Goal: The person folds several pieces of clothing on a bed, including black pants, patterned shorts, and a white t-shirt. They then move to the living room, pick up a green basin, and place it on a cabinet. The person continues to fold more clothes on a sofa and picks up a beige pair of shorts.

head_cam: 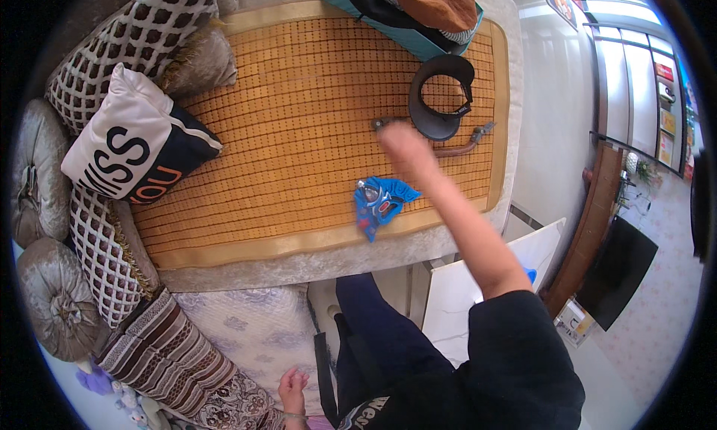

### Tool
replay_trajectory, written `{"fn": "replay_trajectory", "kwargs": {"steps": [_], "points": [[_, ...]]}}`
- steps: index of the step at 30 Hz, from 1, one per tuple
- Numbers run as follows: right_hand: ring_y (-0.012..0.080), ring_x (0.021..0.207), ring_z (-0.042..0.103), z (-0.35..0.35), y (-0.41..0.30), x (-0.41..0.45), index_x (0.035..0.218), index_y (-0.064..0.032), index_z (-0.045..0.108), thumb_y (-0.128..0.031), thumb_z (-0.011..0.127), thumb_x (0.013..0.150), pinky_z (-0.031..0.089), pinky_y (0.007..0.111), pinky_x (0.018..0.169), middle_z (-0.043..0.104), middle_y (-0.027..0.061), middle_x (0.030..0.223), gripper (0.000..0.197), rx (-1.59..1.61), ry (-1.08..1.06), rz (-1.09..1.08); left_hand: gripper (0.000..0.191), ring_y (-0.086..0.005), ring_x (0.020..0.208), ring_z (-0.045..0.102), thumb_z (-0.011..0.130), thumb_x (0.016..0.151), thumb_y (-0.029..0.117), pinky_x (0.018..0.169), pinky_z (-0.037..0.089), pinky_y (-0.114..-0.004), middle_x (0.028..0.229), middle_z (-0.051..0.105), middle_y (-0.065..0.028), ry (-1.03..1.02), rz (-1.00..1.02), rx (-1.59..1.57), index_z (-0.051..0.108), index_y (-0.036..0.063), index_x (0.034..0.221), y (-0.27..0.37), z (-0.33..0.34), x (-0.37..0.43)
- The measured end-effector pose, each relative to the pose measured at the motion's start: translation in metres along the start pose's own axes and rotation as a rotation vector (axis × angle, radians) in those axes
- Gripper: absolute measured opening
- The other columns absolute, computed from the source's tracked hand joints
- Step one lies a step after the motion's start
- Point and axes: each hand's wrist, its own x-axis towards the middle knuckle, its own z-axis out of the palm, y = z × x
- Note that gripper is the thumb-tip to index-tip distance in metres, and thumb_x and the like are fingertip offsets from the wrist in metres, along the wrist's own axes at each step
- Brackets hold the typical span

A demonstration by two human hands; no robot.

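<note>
My right hand is blurred, stretched out over a woven bamboo mat. At its fingertips lies a small dark object; whether I grip it cannot be made out. Just beyond the hand is a black sun visor. A brown curved handle-like piece with a grey jointed end rests to the right, partly behind my wrist. Nearer to me sits a blue toy gun with silver and red details. My left hand is low beside my body, above a pale quilted cover, holding nothing, fingers loosely apart.
A teal fabric box holds hats, among them a brown cap. Cushions pile up on the left. A white marble-patterned tabletop stands by my right side. Farther right are a brown cabinet and a dark television.
</note>
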Motion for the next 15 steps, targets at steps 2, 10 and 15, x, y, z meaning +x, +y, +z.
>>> {"fn": "replay_trajectory", "kwargs": {"steps": [2,10,15], "points": [[0.0315,0.092,0.049,0.033,-0.018,-0.064,0.103,-0.0072,0.050,-0.008,0.063,0.060,0.041,0.039,0.079,0.049,0.0155,0.098,0.045,-0.064,-0.107,0.195,0.030,-0.0174,0.080,0.059,0.049,0.086,0.015,0.072,0.049,-0.026,0.093,0.058,-0.0140,-0.019,-0.012,0.010,0.047,-0.0022,0.110,0.004,0.006,0.003],[0.0362,0.093,0.048,0.086,-0.039,-0.134,0.098,-0.0065,0.052,-0.014,0.079,0.045,0.043,0.036,0.080,0.044,0.0186,0.103,0.060,0.306,-0.437,0.633,0.027,-0.0183,0.081,0.059,0.048,0.086,0.012,0.073,0.048,-0.026,0.092,0.059,-0.0140,-0.027,0.044,0.028,0.047,-0.0024,0.109,0.029,0.015,-0.003],[0.0374,0.101,0.044,0.064,-0.002,-0.105,0.090,-0.0056,0.057,-0.017,0.080,0.044,0.039,0.041,0.085,0.042,0.0200,0.112,0.052,0.300,-0.227,0.515,0.036,-0.0192,0.094,0.054,0.050,0.086,0.019,0.080,0.046,-0.028,0.106,0.052,-0.0123,-0.081,0.005,0.133,0.047,-0.0025,0.114,0.033,0.015,-0.007]]}}
